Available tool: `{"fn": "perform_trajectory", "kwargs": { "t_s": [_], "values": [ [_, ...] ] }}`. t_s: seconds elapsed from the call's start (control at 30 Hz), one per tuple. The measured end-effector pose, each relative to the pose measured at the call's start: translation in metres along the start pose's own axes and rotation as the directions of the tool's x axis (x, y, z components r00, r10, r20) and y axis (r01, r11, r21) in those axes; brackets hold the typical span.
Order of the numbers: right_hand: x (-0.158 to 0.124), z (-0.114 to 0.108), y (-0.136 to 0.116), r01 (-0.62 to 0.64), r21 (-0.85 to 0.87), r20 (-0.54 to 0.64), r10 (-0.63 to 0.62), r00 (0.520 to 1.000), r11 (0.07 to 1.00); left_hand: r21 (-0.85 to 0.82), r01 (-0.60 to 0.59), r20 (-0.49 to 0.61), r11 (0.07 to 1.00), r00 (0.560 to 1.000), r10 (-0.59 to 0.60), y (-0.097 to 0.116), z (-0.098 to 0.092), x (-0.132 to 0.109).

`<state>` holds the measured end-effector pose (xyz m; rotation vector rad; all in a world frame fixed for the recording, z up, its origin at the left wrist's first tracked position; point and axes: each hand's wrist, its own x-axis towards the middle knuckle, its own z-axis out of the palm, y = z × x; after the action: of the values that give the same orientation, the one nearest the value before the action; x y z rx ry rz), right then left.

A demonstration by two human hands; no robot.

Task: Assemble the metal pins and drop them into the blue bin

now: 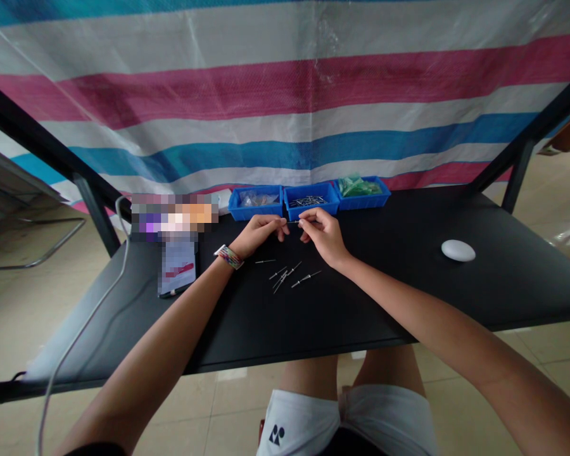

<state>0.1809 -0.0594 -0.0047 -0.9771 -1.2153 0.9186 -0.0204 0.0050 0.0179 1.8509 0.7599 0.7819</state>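
Close to the middle blue bin, my left hand [262, 232] and my right hand [327, 238] pinch a thin metal blind rivet [292, 221] between them, one at each end. Its ends are hidden by my fingertips. On the black table just below my hands lie several loose blind rivets [306, 277], each a slim pin with a small collar, some crossing each other. More metal rivets [307, 201] fill the middle blue bin [319, 211] right behind my fingers.
The left blue bin [237, 213] holds clear plastic bags; the right blue bin [368, 202] holds green packaging. A white mouse-like object [458, 251] rests on the black table [384, 266] at right. At left are a partly blurred phone-like device [178, 266] and a white cable [95, 310].
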Motion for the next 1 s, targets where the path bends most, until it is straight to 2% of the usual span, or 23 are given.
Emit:
{"fn": "perform_trajectory", "kwargs": {
  "t_s": [0.8,1.0],
  "values": [
    [0.0012,-0.0005,0.0036,-0.027,-0.056,0.063,0.031,0.998,0.998,-0.040,0.028,-0.042,0.999,0.999,-0.030,-0.0022,0.0007,0.0013],
    [0.0004,0.0001,0.0039,-0.018,-0.074,0.043,0.021,0.999,0.997,-0.071,0.026,-0.026,0.997,0.999,-0.028,-0.0084,-0.0027,0.0005]
  ]
}}
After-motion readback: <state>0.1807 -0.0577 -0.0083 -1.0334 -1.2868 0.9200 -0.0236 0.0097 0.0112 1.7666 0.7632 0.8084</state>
